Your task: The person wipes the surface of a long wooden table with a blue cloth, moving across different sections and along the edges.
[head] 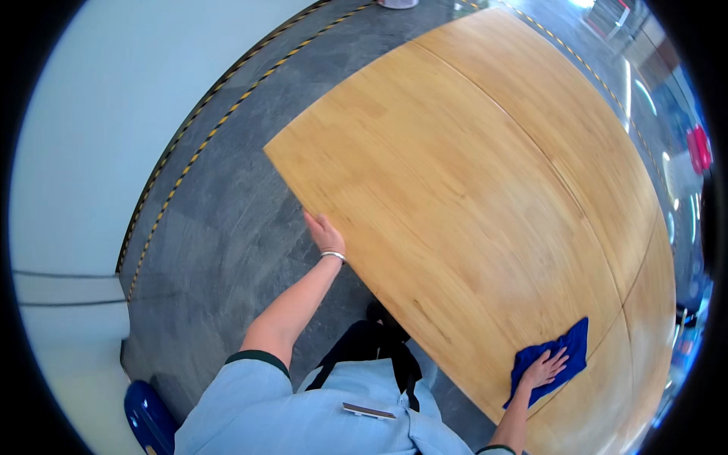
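A light wooden tabletop made of joined sections spreads out before me. My right hand lies flat, fingers apart, on a dark blue cloth spread on the wood near a seam at the lower right. At the table's near left edge is my left hand, its palm side against the edge and a silvery bracelet at the wrist. Whether its fingers curl under the edge cannot be told.
Grey floor with yellow-and-black striped tape runs along a pale wall on the left. A glossy blue object stands at the lower left. Pinkish-red items show at the far right.
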`<state>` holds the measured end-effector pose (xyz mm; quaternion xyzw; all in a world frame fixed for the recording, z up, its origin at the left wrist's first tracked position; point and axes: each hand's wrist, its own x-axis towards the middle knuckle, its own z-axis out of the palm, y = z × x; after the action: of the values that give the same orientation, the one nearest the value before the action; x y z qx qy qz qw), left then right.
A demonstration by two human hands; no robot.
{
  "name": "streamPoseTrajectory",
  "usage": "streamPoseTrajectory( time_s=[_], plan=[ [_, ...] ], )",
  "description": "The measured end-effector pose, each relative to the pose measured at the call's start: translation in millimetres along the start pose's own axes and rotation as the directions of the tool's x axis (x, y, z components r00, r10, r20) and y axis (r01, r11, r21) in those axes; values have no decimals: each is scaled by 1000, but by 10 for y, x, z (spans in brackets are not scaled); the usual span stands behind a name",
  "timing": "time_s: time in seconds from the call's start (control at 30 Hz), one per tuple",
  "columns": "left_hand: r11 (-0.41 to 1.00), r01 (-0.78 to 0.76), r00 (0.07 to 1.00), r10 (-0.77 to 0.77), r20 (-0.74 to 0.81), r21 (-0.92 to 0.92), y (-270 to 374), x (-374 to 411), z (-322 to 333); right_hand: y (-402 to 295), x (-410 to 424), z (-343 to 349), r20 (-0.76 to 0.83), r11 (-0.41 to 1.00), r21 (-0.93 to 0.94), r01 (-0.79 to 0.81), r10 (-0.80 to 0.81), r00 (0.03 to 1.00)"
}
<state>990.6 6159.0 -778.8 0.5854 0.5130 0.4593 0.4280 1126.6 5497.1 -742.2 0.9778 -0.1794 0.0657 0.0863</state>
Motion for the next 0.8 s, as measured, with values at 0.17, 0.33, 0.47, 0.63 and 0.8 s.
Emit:
streamPoseTrajectory(
  time_s=[0.17,0.33,0.47,0.63,0.8],
  plan=[
    [999,8,999,-5,-48,43,15,-37,-88,-937,-486,-162,-33,938,14,348,-347,937],
    [1000,31,999,-31,-36,-5,122,-116,-61,-2691,-1177,-1166,26,610,287,739,-776,630],
    [996,81,997,-81,22,-29,222,-147,-102,-4069,-1628,-1584,-65,296,424,856,-933,355],
    [973,225,971,-219,100,-51,384,-197,-65,-5627,-2157,-1938,-171,14,468,884,-979,107],
    [746,638,758,-562,332,-193,5,-248,-373,-6677,-2883,-2222,-296,-275,497,823,-945,-137]
  ],
)
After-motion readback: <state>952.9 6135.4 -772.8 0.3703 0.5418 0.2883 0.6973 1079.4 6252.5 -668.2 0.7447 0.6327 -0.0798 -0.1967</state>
